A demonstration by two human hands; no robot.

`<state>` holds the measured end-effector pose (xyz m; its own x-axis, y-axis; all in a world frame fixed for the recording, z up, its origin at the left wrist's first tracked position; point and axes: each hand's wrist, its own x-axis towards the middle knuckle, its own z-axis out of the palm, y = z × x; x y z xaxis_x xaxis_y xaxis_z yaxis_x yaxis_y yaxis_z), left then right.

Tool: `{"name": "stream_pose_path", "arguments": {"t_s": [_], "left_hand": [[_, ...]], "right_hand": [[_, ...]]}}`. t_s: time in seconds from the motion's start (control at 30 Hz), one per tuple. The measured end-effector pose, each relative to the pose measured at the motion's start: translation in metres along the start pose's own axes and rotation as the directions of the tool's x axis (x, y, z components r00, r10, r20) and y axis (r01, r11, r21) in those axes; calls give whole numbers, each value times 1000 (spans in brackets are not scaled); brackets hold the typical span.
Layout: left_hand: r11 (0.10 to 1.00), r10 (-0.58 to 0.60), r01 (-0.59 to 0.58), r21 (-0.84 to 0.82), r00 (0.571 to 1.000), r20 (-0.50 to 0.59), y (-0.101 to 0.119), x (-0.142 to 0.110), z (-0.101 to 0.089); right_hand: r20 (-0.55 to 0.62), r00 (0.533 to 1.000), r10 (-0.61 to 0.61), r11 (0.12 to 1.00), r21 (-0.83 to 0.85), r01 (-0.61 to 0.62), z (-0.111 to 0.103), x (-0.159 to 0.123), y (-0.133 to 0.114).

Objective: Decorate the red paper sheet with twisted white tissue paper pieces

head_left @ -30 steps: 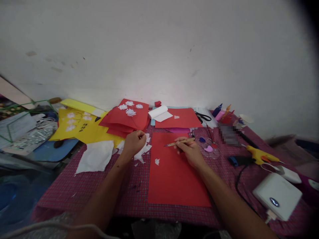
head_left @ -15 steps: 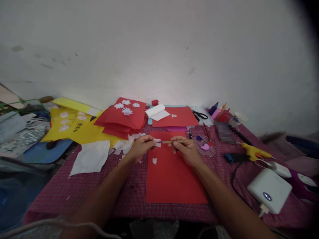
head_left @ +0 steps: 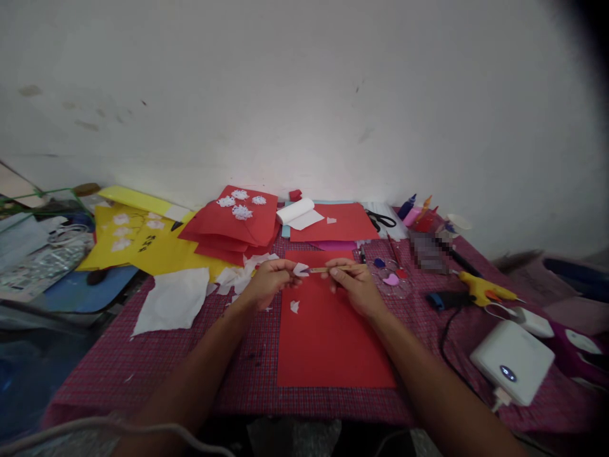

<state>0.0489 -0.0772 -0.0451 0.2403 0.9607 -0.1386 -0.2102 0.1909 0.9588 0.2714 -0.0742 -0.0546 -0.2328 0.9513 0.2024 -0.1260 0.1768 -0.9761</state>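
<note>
The left grip pinched a small white paper petal between thumb and fingers, on the side facing the right grip. The right grip was closed around the wooden handle of a thin paintbrush, held nearly level with its dark bristles pointing left. The bristles met the petal in the gap between the two grips; whether they pressed on it or just hovered over it could not be told.

Below both grips a large red sheet of paper lay on the bench, which was covered in plaid cloth. A torn white scrap rested on that sheet, nearer the wearer than the petal and between the two grips. Just beyond the left grip, and to its left, lay a heap of white paper scraps; farther left was a larger white sheet. Past those scraps stood folded red papers bearing white flowers, with yellow paper to their left.

Beside the right grip, on its right, sat a clear palette with blue, pink and red wells. Farther right lay a yellow glue gun. Beyond the right grip were black-handled scissors, and a white paper roll lay beyond the gap between the grips.
</note>
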Motion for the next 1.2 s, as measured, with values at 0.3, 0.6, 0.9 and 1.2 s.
{"name": "stream_pose_path", "arguments": {"t_s": [0.3, 0.6, 0.9, 1.2], "left_hand": [[1000, 0, 1, -16, 998, 56, 1, -2, -2], [998, -2, 4, 61, 1000, -30, -2, 0, -1], [999, -35, 35, 1, 999, -10, 0, -1, 1], [1000, -23, 23, 9, 1000, -8, 2, -3, 2]], "right_hand": [[-21, 1000, 1, 1000, 7, -1, 1, 0, -1], [-26, 1000, 3, 1000, 22, -2, 1, -2, -3], [-15, 1000, -10, 1000, -18, 10, 1, -1, -1], [-6, 1000, -4, 999, -32, 4, 1, -1, -1]]}}
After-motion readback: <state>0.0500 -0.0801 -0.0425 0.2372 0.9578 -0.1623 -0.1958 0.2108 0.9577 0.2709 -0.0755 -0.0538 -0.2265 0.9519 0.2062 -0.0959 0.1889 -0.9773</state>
